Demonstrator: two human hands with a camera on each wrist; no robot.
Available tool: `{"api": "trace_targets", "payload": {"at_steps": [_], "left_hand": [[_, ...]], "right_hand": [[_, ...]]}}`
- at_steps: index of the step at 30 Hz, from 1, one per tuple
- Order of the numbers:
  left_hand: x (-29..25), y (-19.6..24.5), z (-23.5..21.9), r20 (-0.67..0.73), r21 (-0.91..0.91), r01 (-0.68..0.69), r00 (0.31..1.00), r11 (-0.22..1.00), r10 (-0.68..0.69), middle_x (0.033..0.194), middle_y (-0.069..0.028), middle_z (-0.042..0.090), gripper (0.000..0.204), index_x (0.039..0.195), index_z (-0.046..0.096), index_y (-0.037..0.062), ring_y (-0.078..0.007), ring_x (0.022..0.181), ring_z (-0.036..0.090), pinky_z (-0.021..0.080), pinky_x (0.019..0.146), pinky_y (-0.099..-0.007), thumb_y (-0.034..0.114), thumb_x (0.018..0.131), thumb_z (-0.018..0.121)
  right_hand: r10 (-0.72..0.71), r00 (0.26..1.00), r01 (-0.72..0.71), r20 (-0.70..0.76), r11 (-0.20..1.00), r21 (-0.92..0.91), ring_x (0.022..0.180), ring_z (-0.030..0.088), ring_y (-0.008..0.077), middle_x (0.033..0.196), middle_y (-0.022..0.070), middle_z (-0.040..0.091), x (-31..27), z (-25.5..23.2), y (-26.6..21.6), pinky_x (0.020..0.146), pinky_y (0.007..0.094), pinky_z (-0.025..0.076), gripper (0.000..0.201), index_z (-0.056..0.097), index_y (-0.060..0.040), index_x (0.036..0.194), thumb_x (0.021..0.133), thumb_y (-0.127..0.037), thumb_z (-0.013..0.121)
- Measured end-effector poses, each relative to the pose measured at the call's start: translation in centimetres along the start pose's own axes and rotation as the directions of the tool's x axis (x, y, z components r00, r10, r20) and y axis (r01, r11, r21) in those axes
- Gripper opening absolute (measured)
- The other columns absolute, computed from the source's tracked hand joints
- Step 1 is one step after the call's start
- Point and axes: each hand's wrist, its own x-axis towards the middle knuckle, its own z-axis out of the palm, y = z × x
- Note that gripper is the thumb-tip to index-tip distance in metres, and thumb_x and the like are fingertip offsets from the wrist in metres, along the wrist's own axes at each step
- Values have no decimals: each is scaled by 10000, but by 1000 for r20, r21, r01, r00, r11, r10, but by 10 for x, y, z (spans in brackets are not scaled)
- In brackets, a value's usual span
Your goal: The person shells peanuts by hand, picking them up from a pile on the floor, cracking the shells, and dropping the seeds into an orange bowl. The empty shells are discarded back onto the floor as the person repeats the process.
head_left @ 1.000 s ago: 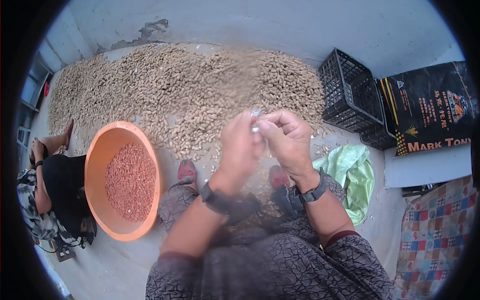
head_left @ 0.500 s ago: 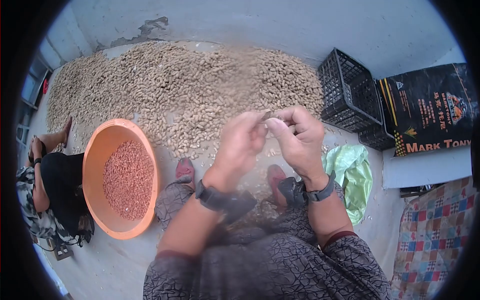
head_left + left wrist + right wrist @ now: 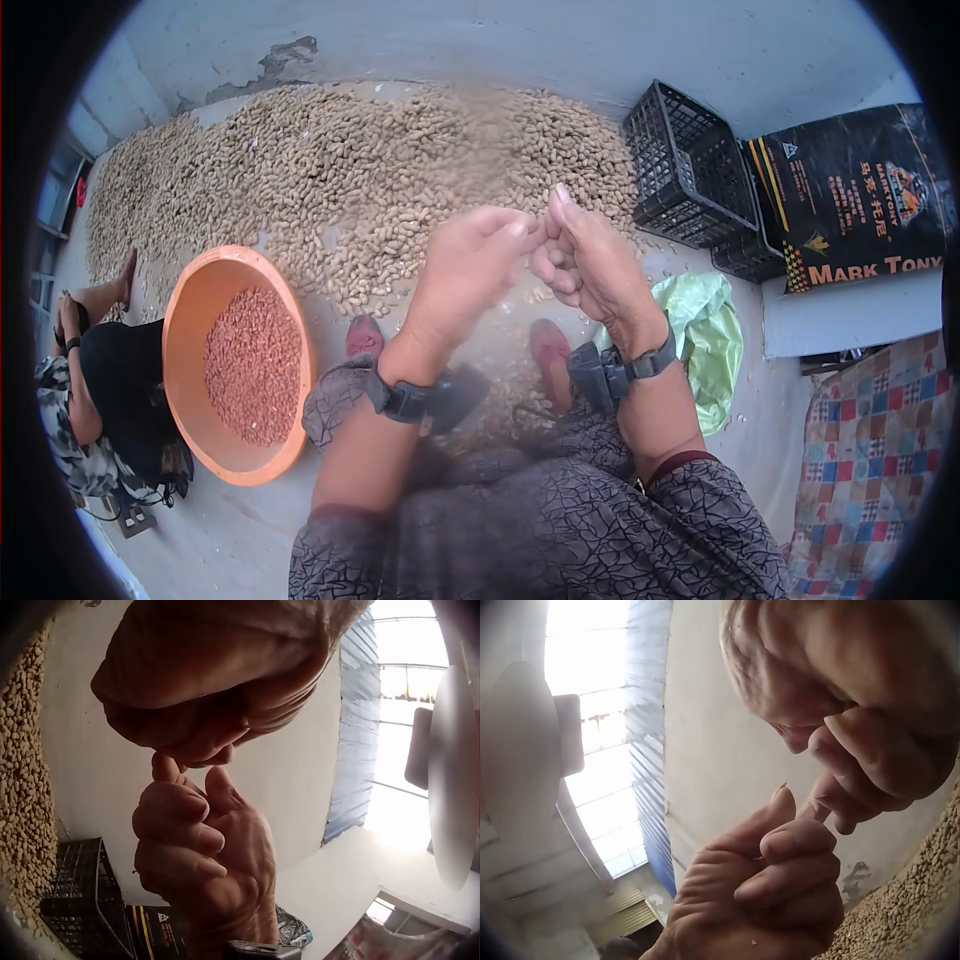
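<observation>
My left hand point(image 3: 475, 270) and right hand point(image 3: 600, 265) meet at the fingertips in front of my body, above the floor. The left hand is blurred in the head view, its fingers bent toward the right one. In the right wrist view, the left hand's thumb point(image 3: 761, 825) stands up apart from its curled fingers. The right hand's lower fingers curl toward its palm, as the left wrist view shows, with its thumb point(image 3: 221, 787) raised. I cannot tell whether anything small sits inside the fingers. Beyond the hands spreads a large heap of unshelled peanuts point(image 3: 330, 160).
An orange basin point(image 3: 180, 350) of reddish shelled peanuts point(image 3: 255, 370) stands at the left, beside a seated person point(image 3: 90, 390). To the right are black plastic crates point(image 3: 690, 170), a green sack point(image 3: 705, 350), a black printed bag point(image 3: 850, 200) and a checked cloth point(image 3: 870, 470).
A pale shell piece showed between the fingertips earlier; it no longer shows. The right hand has turned, its upper fingers now pointing up, and the left hand has shifted slightly left.
</observation>
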Motion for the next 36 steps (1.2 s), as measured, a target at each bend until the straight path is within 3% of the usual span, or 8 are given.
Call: {"api": "trace_targets", "payload": {"at_steps": [8, 13, 16, 18, 20, 24, 32, 36], "left_hand": [[0, -12, 5, 190, 126, -144, 974, 981, 119, 757, -22, 622, 178, 1010, 607, -12, -6, 538, 450, 363, 490, -153, 99, 893, 532], [6, -24, -4, 160, 222, -265, 959, 938, 233, 790, -35, 625, 143, 942, 605, -18, -19, 553, 467, 377, 506, -164, 84, 897, 515], [5, -17, -6, 0, 150, -196, 980, 969, 198, 751, -18, 599, 140, 935, 602, -9, -22, 546, 463, 361, 484, -162, 90, 903, 509], [1, -9, -2, -155, -86, -78, 986, 993, 64, 695, 8, 559, 142, 965, 593, 2, -19, 536, 447, 331, 459, -153, 101, 909, 508], [2, -12, -2, -156, -129, -114, 983, 985, 93, 689, 13, 553, 141, 978, 587, 6, -14, 537, 446, 318, 447, -149, 105, 909, 514], [2, -17, 5, -161, -194, -166, 978, 967, 136, 693, 13, 560, 147, 998, 572, 9, -9, 542, 449, 303, 419, -147, 114, 904, 532], [-1, -12, 1, -115, 59, -131, 984, 990, 137, 651, -8, 572, 183, 1025, 576, -10, -23, 475, 435, 323, 414, -155, 116, 900, 532], [-1, -11, -2, -62, 123, -133, 988, 983, 141, 640, -15, 583, 190, 1019, 607, -10, -26, 472, 440, 332, 417, -163, 111, 896, 528]], "right_hand": [[26, 988, -21, -155, 999, 36, 397, 371, 56, 563, 2, 485, 5, 8, 8, 339, 195, 271, 517, 562, -12, 824, 939, -481, 380], [-17, 998, 25, -53, 990, 137, 442, 437, 55, 622, 30, 543, 4, 6, 7, 352, 185, 299, 470, 576, -1, 861, 938, -433, 406], [-112, 993, 114, -22, 979, 169, 459, 442, 47, 694, 56, 592, 1, 3, 1, 353, 172, 297, 398, 583, 9, 898, 927, -368, 459], [-159, 987, 162, -33, 975, 152, 457, 427, 38, 742, 70, 618, -2, 4, 0, 350, 163, 289, 360, 582, 17, 924, 919, -332, 492], [-212, 977, 212, -35, 977, 1, 471, 438, 29, 735, 61, 622, -3, 4, 3, 364, 157, 292, 199, 592, 1, 895, 867, -196, 588], [-188, 981, 190, -53, 981, 44, 477, 436, 22, 717, 46, 624, 0, 7, 9, 376, 151, 288, 123, 599, -14, 887, 824, -114, 633], [-432, 886, 391, -166, 891, -232, 517, 460, 16, 699, 17, 620, 4, 6, 19, 433, 166, 337, 97, 616, -8, 846, 820, -100, 627], [-409, 898, 374, -161, 904, -208, 526, 469, 19, 705, 17, 622, 2, 6, 15, 460, 168, 362, 95, 619, -2, 849, 820, -92, 621]]}}
